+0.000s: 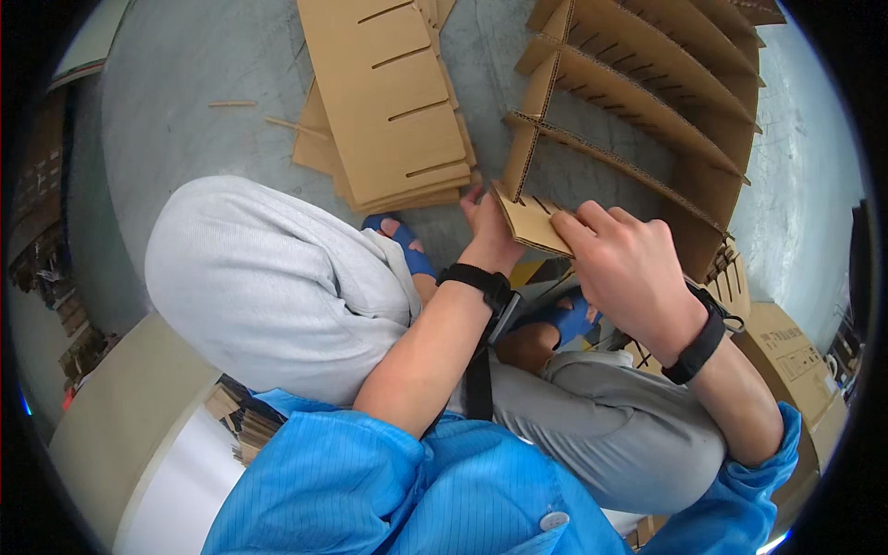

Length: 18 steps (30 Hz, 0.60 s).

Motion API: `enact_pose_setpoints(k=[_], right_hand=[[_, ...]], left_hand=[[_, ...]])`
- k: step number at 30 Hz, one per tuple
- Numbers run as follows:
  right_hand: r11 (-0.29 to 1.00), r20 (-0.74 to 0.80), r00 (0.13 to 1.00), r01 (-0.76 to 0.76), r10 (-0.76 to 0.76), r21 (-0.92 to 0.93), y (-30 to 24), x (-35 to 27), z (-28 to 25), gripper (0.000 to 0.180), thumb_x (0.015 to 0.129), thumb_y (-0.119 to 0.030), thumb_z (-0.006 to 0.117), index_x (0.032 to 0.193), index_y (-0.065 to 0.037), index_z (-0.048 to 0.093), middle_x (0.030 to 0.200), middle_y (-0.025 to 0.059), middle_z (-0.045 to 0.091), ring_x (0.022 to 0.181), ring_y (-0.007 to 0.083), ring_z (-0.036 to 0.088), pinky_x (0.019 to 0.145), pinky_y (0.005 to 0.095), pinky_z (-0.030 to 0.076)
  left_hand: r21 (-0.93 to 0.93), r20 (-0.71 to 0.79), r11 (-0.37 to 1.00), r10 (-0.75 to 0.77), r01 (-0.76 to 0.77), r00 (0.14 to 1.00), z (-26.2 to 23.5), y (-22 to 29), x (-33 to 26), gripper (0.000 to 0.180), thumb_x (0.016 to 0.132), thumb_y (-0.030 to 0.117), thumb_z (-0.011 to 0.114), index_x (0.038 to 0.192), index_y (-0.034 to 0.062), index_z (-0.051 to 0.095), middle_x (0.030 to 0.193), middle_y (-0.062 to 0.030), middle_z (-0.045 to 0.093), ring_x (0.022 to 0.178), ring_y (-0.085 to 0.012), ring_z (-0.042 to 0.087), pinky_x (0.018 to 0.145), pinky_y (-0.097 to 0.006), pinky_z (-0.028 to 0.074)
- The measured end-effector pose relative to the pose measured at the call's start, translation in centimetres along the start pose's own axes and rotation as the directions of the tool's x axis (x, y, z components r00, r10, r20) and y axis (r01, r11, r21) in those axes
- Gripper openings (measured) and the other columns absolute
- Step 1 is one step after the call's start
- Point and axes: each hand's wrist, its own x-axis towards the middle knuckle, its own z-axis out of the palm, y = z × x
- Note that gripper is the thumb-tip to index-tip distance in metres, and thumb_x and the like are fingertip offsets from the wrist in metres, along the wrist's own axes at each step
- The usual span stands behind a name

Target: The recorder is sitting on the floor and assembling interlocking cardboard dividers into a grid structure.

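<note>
A slotted cardboard divider strip (531,223) is held between my two hands, close to the near corner of a cardboard grid. My right hand (624,264) is closed on the strip's right end, its fingers bent over the top edge. At the other end my left hand (492,225) grips the strip, with part of its fingers hidden behind the board. The cardboard partition grid (638,116) stands on the grey floor just beyond, made of crossed, interlocked strips. Whether the held strip touches the grid cannot be told.
Left of the grid lies a stack of slotted cardboard sheets (393,102). Two thin cardboard scraps (231,104) are on the floor farther left. At the right stands a cardboard box (784,347), with slotted pieces (731,282) beside it. My blue-sandalled feet are below my hands.
</note>
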Motion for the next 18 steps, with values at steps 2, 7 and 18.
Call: enact_pose_setpoints(k=[2, 7, 18], right_hand=[[1.000, 0.021, 1.000, 0.020, -0.020, -0.014, 0.3, 0.3, 0.6, 0.018, 0.077, -0.009, 0.064, 0.094, -0.006, 0.059, 0.083, 0.0071, 0.060, 0.079, 0.0243, 0.066, 0.058, 0.0368, 0.052], [0.981, 0.193, 0.980, -0.086, 0.051, 0.176, 2.4, -0.5, -0.6, 0.029, 0.087, -0.021, 0.067, 0.111, -0.006, 0.063, 0.098, 0.0112, 0.065, 0.094, 0.0290, 0.066, 0.073, 0.0394, 0.055], [0.673, -0.224, 0.747, -0.372, 0.626, 0.639, 7.2, -15.6, 1.0, 0.021, 0.099, -0.011, 0.054, 0.112, 0.003, 0.063, 0.110, 0.0134, 0.064, 0.104, 0.0253, 0.061, 0.086, 0.0331, 0.049]], left_hand=[[0.029, -0.037, 0.999, 0.041, -0.040, 0.998, 0.4, -0.1, -0.6, 0.046, 0.091, 0.011, 0.058, 0.128, 0.0213, 0.032, 0.114, -0.0087, 0.051, 0.096, -0.0238, 0.058, 0.074, -0.043, 0.053], [0.598, -0.149, 0.759, 0.421, -0.258, 0.895, 3.9, 2.1, -10.6, 0.049, 0.091, 0.012, 0.064, 0.132, 0.0159, 0.037, 0.103, -0.0056, 0.060, 0.096, -0.0182, 0.059, 0.079, -0.039, 0.049], [0.763, 0.437, 0.159, 0.587, -0.626, 0.681, 8.3, 5.9, -17.7, 0.024, 0.101, 0.024, 0.053, 0.114, 0.0043, 0.060, 0.108, -0.0072, 0.063, 0.097, -0.0142, 0.059, 0.084, -0.033, 0.049]])
